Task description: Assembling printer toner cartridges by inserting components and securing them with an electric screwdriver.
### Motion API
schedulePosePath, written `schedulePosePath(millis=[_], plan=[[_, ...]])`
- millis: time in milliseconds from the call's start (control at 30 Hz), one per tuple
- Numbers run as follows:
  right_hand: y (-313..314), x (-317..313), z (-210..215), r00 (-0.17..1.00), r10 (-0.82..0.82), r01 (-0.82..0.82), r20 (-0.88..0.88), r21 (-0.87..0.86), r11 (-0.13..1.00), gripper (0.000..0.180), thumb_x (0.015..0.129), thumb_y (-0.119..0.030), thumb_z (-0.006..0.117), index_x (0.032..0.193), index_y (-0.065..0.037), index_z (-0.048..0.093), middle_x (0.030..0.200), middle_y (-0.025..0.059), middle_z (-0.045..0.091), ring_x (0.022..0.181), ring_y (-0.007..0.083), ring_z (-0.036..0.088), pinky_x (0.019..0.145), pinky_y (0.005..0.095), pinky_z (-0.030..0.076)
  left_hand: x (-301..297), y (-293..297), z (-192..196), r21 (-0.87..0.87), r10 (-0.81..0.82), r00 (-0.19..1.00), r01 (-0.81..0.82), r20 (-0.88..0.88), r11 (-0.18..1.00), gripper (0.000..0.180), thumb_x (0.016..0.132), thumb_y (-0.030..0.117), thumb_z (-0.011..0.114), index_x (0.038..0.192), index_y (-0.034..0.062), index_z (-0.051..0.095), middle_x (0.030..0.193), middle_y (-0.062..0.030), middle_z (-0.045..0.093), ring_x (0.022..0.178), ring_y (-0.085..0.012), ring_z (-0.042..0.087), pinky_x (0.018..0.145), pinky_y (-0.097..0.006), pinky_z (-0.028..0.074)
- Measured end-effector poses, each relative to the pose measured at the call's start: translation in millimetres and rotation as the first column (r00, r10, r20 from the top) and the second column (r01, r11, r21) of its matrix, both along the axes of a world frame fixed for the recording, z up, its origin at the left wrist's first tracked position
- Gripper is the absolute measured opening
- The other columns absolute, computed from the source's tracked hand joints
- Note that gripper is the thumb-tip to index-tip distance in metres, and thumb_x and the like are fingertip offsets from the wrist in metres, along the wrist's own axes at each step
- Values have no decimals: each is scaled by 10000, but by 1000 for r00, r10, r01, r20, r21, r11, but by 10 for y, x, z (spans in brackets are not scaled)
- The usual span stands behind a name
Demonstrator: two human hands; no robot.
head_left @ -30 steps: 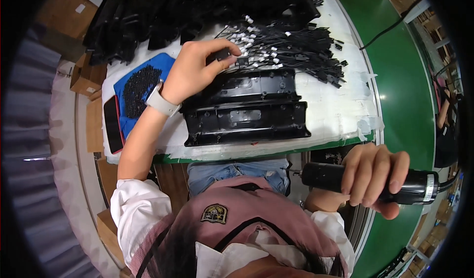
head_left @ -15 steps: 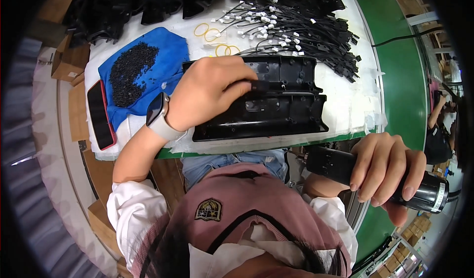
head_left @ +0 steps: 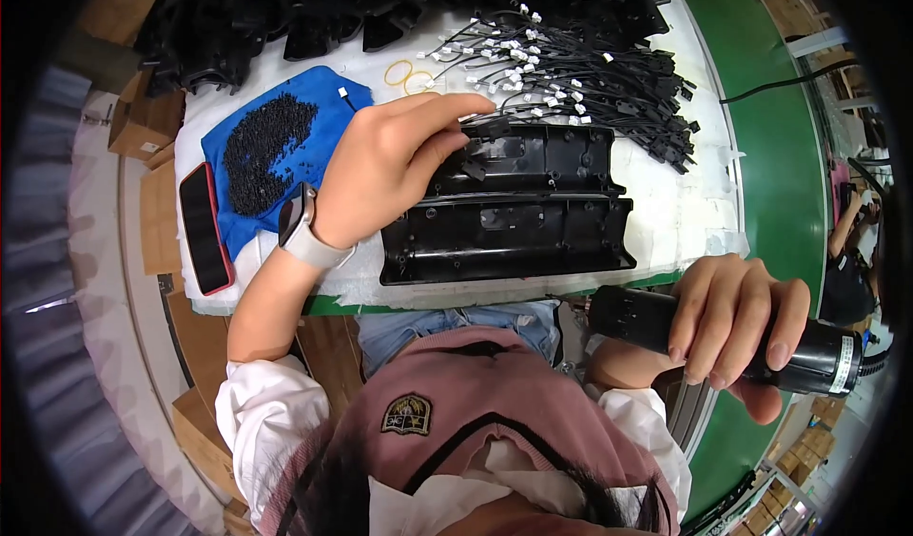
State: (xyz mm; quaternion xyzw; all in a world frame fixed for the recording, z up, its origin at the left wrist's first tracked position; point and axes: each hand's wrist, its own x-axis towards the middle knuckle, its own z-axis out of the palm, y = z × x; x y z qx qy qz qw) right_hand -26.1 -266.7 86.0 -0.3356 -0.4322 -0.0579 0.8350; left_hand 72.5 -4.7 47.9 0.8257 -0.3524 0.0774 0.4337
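My left hand (head_left: 385, 155), with a watch on its wrist, hovers over the far one of two long black plastic housings. Its thumb and forefinger pinch a short black cable with a small flat black end piece (head_left: 490, 130). A white plug (head_left: 344, 92) on a thin black wire sticks out behind that hand. Part of the far housing (head_left: 571, 155) is hidden by the hand; the near housing (head_left: 509, 241) lies alongside it, hollow side up. Off the table's right front edge, my right hand (head_left: 737, 322) wraps round a black electric screwdriver (head_left: 632, 315), its tip pointing left.
Small black screws (head_left: 262, 151) lie heaped on a blue cloth (head_left: 328, 89), beside a red-edged phone (head_left: 204, 227). A pile of black cables with white plugs (head_left: 609, 89) spreads at the back right. Rubber bands (head_left: 399, 72) and stacked black parts (head_left: 314, 13) lie farther back.
My left fingers have lifted and parted slightly, so the black end piece shows beneath them. The white plug has come into sight behind the hand. My right hand keeps its grip on the screwdriver.
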Motion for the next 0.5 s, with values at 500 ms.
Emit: schedulePosePath(millis=[500], plan=[[-28,28,-53,999,-12,11,-41,-43,999,420,788,-257,797,992,-77,476,635,48,626,449,151,590,484,297,508,190,-82,-177,282,-145,988,153,-50,947,136,778,44,678,912,28,670,825,-111,615,725,-302,612,625,-348,485]])
